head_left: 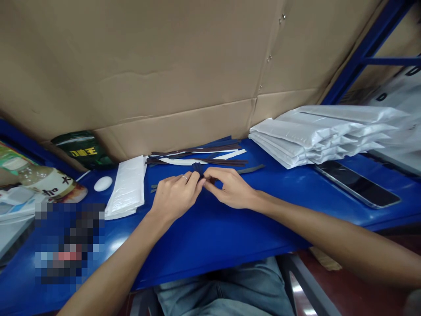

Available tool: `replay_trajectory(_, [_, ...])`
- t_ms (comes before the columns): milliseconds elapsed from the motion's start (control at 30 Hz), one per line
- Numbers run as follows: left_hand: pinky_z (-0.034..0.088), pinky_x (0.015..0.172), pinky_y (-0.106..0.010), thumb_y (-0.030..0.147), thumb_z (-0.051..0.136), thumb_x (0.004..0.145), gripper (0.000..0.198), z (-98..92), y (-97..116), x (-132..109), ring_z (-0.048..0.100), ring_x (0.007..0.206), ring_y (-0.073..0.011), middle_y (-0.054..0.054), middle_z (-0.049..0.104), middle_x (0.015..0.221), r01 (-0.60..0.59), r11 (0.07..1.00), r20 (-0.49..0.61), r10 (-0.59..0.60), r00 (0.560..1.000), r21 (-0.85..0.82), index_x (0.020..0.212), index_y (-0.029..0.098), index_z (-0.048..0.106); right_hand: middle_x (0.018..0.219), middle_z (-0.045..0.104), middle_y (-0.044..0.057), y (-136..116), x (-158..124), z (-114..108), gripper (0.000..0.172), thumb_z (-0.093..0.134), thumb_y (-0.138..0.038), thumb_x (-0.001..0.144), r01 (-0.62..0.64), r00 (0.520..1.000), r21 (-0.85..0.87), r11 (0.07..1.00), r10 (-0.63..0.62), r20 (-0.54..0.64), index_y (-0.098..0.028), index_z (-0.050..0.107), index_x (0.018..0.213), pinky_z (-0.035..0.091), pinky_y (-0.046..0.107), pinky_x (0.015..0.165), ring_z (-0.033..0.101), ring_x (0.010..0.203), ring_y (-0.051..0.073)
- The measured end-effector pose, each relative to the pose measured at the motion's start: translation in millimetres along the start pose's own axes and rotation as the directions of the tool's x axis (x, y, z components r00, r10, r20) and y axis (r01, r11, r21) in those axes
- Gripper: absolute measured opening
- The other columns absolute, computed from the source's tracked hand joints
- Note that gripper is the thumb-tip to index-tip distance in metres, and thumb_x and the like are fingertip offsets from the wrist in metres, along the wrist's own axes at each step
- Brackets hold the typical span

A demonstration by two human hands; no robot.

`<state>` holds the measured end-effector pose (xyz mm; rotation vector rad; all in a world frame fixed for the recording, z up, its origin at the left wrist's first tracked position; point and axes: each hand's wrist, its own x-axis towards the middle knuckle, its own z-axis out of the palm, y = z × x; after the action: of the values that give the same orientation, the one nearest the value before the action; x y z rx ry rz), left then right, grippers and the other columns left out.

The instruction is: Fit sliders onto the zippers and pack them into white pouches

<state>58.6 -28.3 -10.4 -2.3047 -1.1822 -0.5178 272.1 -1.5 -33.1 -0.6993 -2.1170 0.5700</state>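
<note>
Cardboard wall (184,57): brown sheets standing along the far edge of the bench, creased and stapled at the right.
Bench (210,228): glossy blue top running from the left edge of view to the right; the person's lap shows under its near edge.
White bags (322,134): a stack of flat padded bags at the far right corner, fanned slightly, against the cardboard.
Phone (357,182): dark screen up, lying flat just in front of the white bags toward the right edge.
White pouch (128,188): a single flat one left of centre, its long side running from the far edge toward the near edge.
Dark strips (200,154): a loose pile of long thin strips on white backing, near the far edge at centre, just beyond the hands.
Green packet (82,149): at the far left, leaning against the cardboard.
White oval (103,183): small, between the green packet and the white pouch.
Left hand (176,195): ring on one finger, fingertips pinched on the small dark piece (198,168).
Right hand (230,188): fingertips pinched shut on the same piece from the other side, meeting the left hand's.
Small dark piece: folded or bunched, held between both hands just above the bench at centre, near the strip pile.
</note>
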Motion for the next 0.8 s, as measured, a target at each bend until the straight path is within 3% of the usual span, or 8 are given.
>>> replay_trajectory(133, [0.031,0.055,-0.033,0.032,0.043,0.114,0.04,1.5,-3.3,0.0,0.061,0.057,-0.0163,-0.003,0.068,0.07,-0.022,1.0,-0.047,0.023,0.999,0.018,0.084,0.02,0.065,0.088,0.062,0.001,-3.1,0.3,-1.4,0.017,0.054,-0.028,0.109,0.022,1.0,0.02,1.0,-0.022,0.005,-0.021,0.058,0.094,0.045,0.03,0.074,0.056,0.077,0.015])
replay_trajectory(267, [0.028,0.055,-0.033,0.035,0.044,0.114,0.043,-0.5,-6.7,-0.4,0.057,0.054,-0.015,-0.002,0.067,0.069,-0.044,0.998,-0.071,0.047,0.996,0.05,0.08,0.02,0.066,0.087,0.057,0.002,-0.9,3.0,-6.7,0.019,0.05,-0.026,0.109,0.095,0.995,-0.089,0.991,-0.095,0.011,-0.022,0.055,0.092,0.044,0.033,0.075,0.053,0.079,0.018])
replay_trajectory(333, [0.026,0.055,-0.033,0.036,0.042,0.115,0.044,-1.8,-11.1,0.1,0.056,0.054,-0.015,-0.003,0.067,0.07,0.01,0.998,-0.056,-0.007,0.998,0.06,0.081,0.02,0.067,0.092,0.057,0.005,6.0,5.6,-12.3,0.018,0.048,-0.026,0.109,0.107,0.994,-0.181,0.978,-0.11,-0.006,-0.022,0.055,0.093,0.046,0.036,0.081,0.055,0.087,0.021])
replay_trajectory(433, [0.021,0.056,-0.033,0.041,0.038,0.115,0.047,-4.1,-27.4,1.5,0.058,0.057,-0.0171,-0.005,0.068,0.071,0.206,0.972,-0.019,-0.205,0.979,0.117,0.085,0.02,0.068,0.108,0.061,0.011,25.8,9.4,-29.3,0.014,0.05,-0.026,0.106,0.057,0.995,-0.306,0.95,-0.079,-0.062,-0.022,0.057,0.096,0.049,0.042,0.094,0.059,0.101,0.026])
replay_trajectory(500, [0.021,0.059,-0.033,0.044,0.035,0.115,0.049,-6.9,-46.1,2.2,0.06,0.061,-0.0196,-0.007,0.07,0.074,0.378,0.906,0.0,-0.385,0.923,0.189,0.089,0.019,0.069,0.115,0.065,0.013,44.6,10.5,-47.6,0.012,0.051,-0.023,0.104,0.027,0.994,-0.403,0.915,-0.066,-0.082,-0.021,0.059,0.095,0.049,0.047,0.101,0.061,0.109,0.029])
replay_trajectory(600, [0.029,0.065,-0.033,0.046,0.031,0.115,0.052,-13.5,-82.1,-0.1,0.064,0.07,-0.0249,-0.012,0.072,0.082,0.589,0.752,-0.024,-0.611,0.791,0.295,0.1,0.017,0.072,0.122,0.069,0.016,75.2,8.9,-81.6,0.01,0.053,-0.019,0.098,-0.031,0.99,-0.546,0.837,-0.049,-0.132,-0.021,0.062,0.093,0.048,0.05,0.106,0.062,0.115,0.033])
replay_trajectory(700, [0.039,0.072,-0.038,0.047,0.026,0.115,0.056,-19.6,-114.0,-7.0,0.068,0.08,-0.0303,-0.016,0.073,0.092,0.695,0.63,-0.066,-0.723,0.688,0.346,0.112,0.015,0.072,0.115,0.073,0.018,96.4,4.9,-109.0,0.011,0.054,-0.015,0.092,-0.14,0.978,-0.634,0.76,0.005,-0.21,-0.021,0.063,0.09,0.049,0.051,0.103,0.064,0.114,0.036])
replay_trajectory(800, [0.044,0.074,-0.043,0.049,0.027,0.114,0.055,-20.2,-125.5,-13.8,0.07,0.087,-0.0351,-0.019,0.074,0.097,0.72,0.601,0.009,-0.77,0.638,0.346,0.113,0.015,0.071,0.094,0.076,0.013,96.9,2.5,-114.1,0.009,0.058,-0.018,0.088,-0.243,0.965,-0.638,0.731,0.114,-0.237,-0.022,0.063,0.081,0.052,0.044,0.09,0.069,0.097,0.033])
